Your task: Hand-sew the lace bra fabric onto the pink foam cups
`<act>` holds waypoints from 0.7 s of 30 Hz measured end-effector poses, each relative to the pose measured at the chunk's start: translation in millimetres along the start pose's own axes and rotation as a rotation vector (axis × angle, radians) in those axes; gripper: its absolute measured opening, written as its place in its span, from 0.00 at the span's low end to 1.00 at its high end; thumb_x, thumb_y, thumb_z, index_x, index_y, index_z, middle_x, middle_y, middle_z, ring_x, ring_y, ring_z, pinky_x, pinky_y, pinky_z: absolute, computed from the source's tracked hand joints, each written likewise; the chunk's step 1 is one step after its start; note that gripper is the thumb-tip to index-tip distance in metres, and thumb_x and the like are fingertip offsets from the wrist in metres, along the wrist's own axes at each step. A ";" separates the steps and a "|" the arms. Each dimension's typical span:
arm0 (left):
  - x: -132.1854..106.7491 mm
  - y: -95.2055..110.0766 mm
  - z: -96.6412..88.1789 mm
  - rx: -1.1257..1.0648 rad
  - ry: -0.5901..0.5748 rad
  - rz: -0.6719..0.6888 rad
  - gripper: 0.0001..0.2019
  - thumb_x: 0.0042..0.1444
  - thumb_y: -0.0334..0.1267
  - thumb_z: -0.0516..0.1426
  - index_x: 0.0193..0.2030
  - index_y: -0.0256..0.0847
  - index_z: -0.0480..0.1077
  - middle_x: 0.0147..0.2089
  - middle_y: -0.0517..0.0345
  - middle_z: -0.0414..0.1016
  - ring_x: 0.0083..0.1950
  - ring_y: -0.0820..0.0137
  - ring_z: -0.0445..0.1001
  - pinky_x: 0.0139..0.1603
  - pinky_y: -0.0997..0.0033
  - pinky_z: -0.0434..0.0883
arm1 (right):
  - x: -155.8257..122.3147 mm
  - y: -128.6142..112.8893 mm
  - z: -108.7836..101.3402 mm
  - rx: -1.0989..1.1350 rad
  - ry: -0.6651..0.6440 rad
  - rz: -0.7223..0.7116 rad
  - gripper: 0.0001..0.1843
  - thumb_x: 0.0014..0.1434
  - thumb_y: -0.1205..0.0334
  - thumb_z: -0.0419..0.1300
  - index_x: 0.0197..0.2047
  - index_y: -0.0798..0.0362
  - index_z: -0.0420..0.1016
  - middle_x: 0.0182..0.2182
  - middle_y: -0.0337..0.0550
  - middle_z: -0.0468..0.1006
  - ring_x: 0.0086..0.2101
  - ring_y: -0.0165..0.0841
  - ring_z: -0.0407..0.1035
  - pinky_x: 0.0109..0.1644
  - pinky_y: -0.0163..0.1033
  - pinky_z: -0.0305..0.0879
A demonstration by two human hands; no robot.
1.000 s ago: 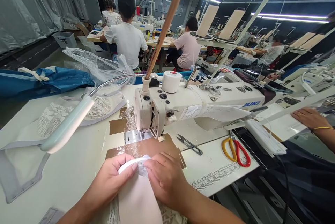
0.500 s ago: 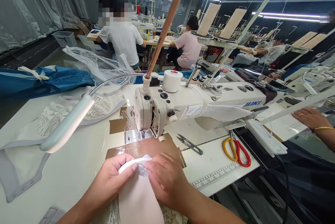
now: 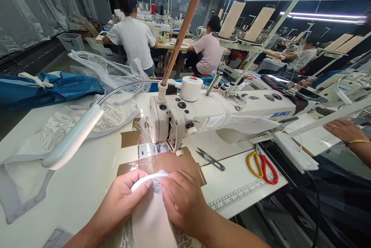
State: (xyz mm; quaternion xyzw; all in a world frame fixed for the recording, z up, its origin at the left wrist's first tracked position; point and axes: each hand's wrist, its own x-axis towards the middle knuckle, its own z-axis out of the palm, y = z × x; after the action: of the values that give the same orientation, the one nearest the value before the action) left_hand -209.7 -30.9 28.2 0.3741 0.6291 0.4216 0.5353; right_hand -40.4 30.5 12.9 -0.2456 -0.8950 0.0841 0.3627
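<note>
Both hands hold a pale fabric piece with lace (image 3: 152,217) in front of the sewing machine. My left hand (image 3: 126,196) pinches its curved upper edge between thumb and fingers. On the right end of that edge, my right hand (image 3: 184,197) is closed with its fingertips together. A bit of lace shows between the hands, and more lace hangs below, partly hidden by the wrists. Beyond them stands a white sewing machine (image 3: 197,112), its needle and presser foot (image 3: 158,148) over a metal plate. Brown tape (image 3: 165,165) covers the bed just ahead of my fingers.
Thread snips (image 3: 211,160) and scissors with yellow and red handles (image 3: 262,167) lie right of the machine head, near a printed ruler (image 3: 240,194). A lamp (image 3: 74,136) overhangs lace garment pieces (image 3: 113,118) at left. A co-worker's hand (image 3: 342,129) rests at right.
The hands and fabric hold nearly the same place, with the lower cloth shifting slightly. In the background, the person in the white shirt has moved a little.
</note>
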 end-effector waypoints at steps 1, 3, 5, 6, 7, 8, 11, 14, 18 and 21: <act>0.0 0.1 -0.2 0.007 -0.012 -0.007 0.19 0.51 0.55 0.59 0.29 0.38 0.72 0.27 0.58 0.70 0.29 0.68 0.65 0.27 0.75 0.64 | 0.3 0.0 -0.6 0.001 0.004 -0.007 0.12 0.54 0.75 0.48 0.34 0.56 0.70 0.23 0.42 0.68 0.25 0.33 0.59 0.29 0.38 0.58; 0.3 -0.3 -1.0 0.023 -0.044 -0.020 0.20 0.52 0.56 0.58 0.30 0.38 0.71 0.27 0.59 0.69 0.29 0.68 0.65 0.28 0.74 0.64 | 0.6 0.7 -2.4 0.012 -0.001 -0.017 0.11 0.53 0.74 0.48 0.33 0.55 0.70 0.23 0.42 0.67 0.24 0.33 0.57 0.28 0.37 0.57; 1.0 -1.5 -1.9 0.027 -0.049 -0.021 0.20 0.52 0.56 0.58 0.29 0.38 0.71 0.27 0.59 0.69 0.29 0.68 0.65 0.27 0.74 0.64 | 0.1 2.3 -4.3 0.032 -0.015 -0.015 0.10 0.53 0.73 0.48 0.33 0.55 0.69 0.22 0.41 0.66 0.24 0.32 0.57 0.28 0.37 0.56; 1.5 -2.3 -2.2 0.024 -0.046 -0.020 0.20 0.52 0.56 0.58 0.29 0.38 0.71 0.27 0.60 0.69 0.28 0.68 0.64 0.27 0.75 0.63 | -0.4 3.1 -4.9 0.043 -0.020 -0.012 0.10 0.54 0.73 0.48 0.33 0.54 0.69 0.22 0.40 0.66 0.24 0.32 0.57 0.28 0.37 0.56; 2.0 -3.2 -2.4 0.018 -0.040 -0.021 0.19 0.51 0.56 0.59 0.29 0.38 0.71 0.26 0.60 0.69 0.28 0.69 0.64 0.26 0.75 0.63 | -1.0 3.9 -5.2 0.054 -0.019 -0.010 0.09 0.54 0.72 0.48 0.33 0.54 0.69 0.22 0.40 0.66 0.24 0.31 0.57 0.28 0.37 0.56; 2.4 -4.2 -2.7 0.013 -0.041 -0.024 0.19 0.51 0.55 0.59 0.28 0.38 0.72 0.26 0.60 0.69 0.28 0.69 0.64 0.26 0.75 0.62 | -1.6 4.6 -5.1 0.063 -0.016 -0.010 0.09 0.54 0.72 0.49 0.33 0.54 0.69 0.23 0.40 0.66 0.24 0.31 0.57 0.29 0.36 0.56; 3.1 -7.3 -3.8 0.009 -0.060 -0.033 0.19 0.52 0.55 0.59 0.29 0.38 0.71 0.27 0.59 0.69 0.28 0.69 0.64 0.27 0.74 0.63 | -3.0 5.3 -3.3 0.070 -0.010 -0.015 0.09 0.54 0.72 0.49 0.35 0.54 0.69 0.23 0.40 0.66 0.24 0.31 0.57 0.29 0.36 0.56; 3.4 -9.7 -5.3 0.015 -0.071 -0.018 0.19 0.54 0.53 0.58 0.29 0.37 0.70 0.27 0.59 0.68 0.29 0.69 0.64 0.28 0.74 0.63 | -3.0 4.6 -1.7 0.057 -0.035 -0.015 0.10 0.54 0.72 0.49 0.35 0.55 0.70 0.23 0.41 0.67 0.24 0.32 0.57 0.29 0.37 0.56; 5.2 -11.8 -6.8 0.009 -0.092 -0.015 0.18 0.56 0.52 0.57 0.29 0.36 0.69 0.27 0.59 0.67 0.29 0.70 0.63 0.28 0.74 0.63 | -0.7 3.0 -3.0 0.036 -0.055 -0.023 0.11 0.55 0.72 0.48 0.34 0.55 0.70 0.23 0.41 0.65 0.24 0.32 0.55 0.28 0.37 0.55; 7.1 -13.0 -7.4 -0.006 -0.104 -0.013 0.18 0.56 0.52 0.58 0.30 0.36 0.70 0.28 0.59 0.68 0.29 0.70 0.64 0.28 0.74 0.63 | 1.4 2.2 -4.5 0.024 -0.055 -0.043 0.11 0.55 0.73 0.48 0.32 0.55 0.70 0.22 0.40 0.64 0.23 0.31 0.53 0.27 0.36 0.53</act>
State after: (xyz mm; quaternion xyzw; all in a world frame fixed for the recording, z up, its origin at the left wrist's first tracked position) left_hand -218.3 -30.0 14.1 0.3899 0.6016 0.3997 0.5712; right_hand -37.3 33.0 16.3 -0.2197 -0.9087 0.0937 0.3424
